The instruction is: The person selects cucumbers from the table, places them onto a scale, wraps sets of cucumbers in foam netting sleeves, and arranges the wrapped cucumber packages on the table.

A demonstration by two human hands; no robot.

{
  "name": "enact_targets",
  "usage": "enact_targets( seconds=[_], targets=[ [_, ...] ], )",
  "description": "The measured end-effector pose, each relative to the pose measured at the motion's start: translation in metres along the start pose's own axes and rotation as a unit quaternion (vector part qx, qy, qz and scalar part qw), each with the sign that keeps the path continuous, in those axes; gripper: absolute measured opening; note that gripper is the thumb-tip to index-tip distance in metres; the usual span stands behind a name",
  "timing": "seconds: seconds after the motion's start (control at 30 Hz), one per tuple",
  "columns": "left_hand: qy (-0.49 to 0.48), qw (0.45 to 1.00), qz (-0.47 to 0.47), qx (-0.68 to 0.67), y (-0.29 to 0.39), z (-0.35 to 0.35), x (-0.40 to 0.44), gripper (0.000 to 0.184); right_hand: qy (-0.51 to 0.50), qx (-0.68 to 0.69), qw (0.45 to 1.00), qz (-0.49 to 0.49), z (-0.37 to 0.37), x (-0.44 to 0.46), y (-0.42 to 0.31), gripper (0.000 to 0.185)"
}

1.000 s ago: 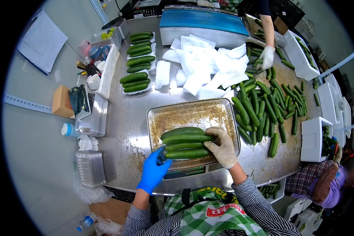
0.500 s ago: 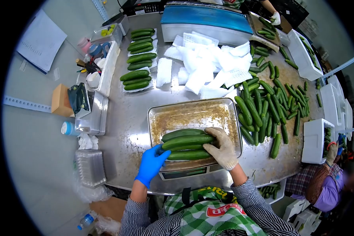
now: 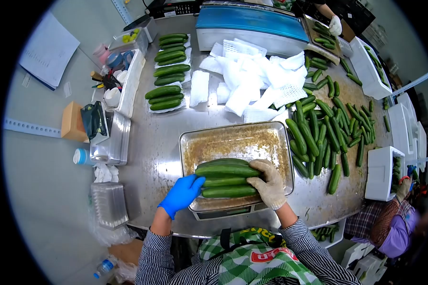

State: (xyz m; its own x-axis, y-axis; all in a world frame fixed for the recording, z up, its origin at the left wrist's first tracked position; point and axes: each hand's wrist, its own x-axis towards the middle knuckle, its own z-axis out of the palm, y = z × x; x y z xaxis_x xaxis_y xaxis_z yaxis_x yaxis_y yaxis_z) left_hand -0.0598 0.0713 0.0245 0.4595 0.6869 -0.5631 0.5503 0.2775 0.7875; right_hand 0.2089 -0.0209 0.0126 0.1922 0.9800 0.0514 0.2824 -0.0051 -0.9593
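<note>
Several green cucumbers (image 3: 227, 171) lie side by side across the front half of a stained metal tray (image 3: 233, 135). My left hand (image 3: 181, 192), in a blue glove, closes on their left ends. At the right ends, my right hand (image 3: 269, 184) in a beige knit glove curls round them, thumb toward the lower cucumbers. Under the tray's front edge shows part of a scale (image 3: 223, 213). Whether the cucumbers are lifted off the tray, I cannot tell.
A large heap of cucumbers (image 3: 330, 133) spreads to the right. White foam nets (image 3: 252, 80) lie behind the tray; packed cucumbers (image 3: 165, 97) line up at back left. A blue-topped machine (image 3: 252, 23) stands behind. A person's gloved hand (image 3: 335, 25) works at back right.
The upper cucumbers have been drawn closer together, and the lower ones show more clearly. My left hand has shifted slightly. The view has moved a little.
</note>
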Motion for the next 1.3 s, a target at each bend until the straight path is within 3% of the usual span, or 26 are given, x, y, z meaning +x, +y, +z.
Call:
enact_targets(
  seconds=[0.13, 0.43, 0.53, 0.63, 0.73, 0.83, 0.93, 1.03, 1.1, 1.3],
  targets=[
    [-0.04, 0.999, -0.026, -0.021, -0.008, -0.002, 0.006, 0.041, -0.002, 0.015, 1.0, 0.013, 0.0, 0.0, -0.001, 0.046],
    [0.027, 0.998, 0.005, -0.062, -0.009, 0.007, -0.002, 0.041, 0.001, 0.021, 1.0, 0.002, 0.0, 0.0, 0.004, 0.047],
    [-0.017, 0.999, -0.035, -0.025, -0.004, 0.002, -0.001, 0.036, -0.004, 0.029, 1.0, -0.003, -0.001, 0.0, 0.006, 0.046],
    [0.01, 0.996, -0.062, 0.07, 0.003, 0.004, -0.008, 0.035, -0.043, -0.044, 0.998, -0.027, -0.009, 0.005, -0.003, 0.044],
    [0.132, 0.985, 0.013, 0.106, -0.016, 0.004, -0.015, 0.032, -0.073, -0.068, 0.994, -0.034, -0.018, 0.012, -0.015, 0.04],
    [0.266, 0.963, 0.033, 0.041, -0.011, 0.012, -0.022, 0.037, -0.095, -0.102, 0.986, -0.087, -0.022, 0.016, -0.014, 0.041],
    [0.247, 0.966, 0.054, 0.062, 0.009, 0.035, -0.031, 0.049, -0.032, -0.009, 0.999, -0.015, -0.014, 0.008, -0.019, 0.044],
    [0.305, 0.925, 0.159, 0.16, 0.006, 0.057, -0.029, 0.054, 0.096, -0.047, 0.994, 0.024, 0.0, -0.002, -0.019, 0.047],
    [0.336, 0.92, 0.168, 0.11, -0.006, 0.07, -0.019, 0.047, 0.079, -0.199, 0.977, 0.004, 0.006, -0.011, -0.02, 0.051],
    [0.394, 0.902, 0.176, 0.032, -0.005, 0.095, -0.007, 0.036, 0.192, -0.205, 0.958, 0.057, 0.038, -0.015, -0.018, 0.036]
  ],
)
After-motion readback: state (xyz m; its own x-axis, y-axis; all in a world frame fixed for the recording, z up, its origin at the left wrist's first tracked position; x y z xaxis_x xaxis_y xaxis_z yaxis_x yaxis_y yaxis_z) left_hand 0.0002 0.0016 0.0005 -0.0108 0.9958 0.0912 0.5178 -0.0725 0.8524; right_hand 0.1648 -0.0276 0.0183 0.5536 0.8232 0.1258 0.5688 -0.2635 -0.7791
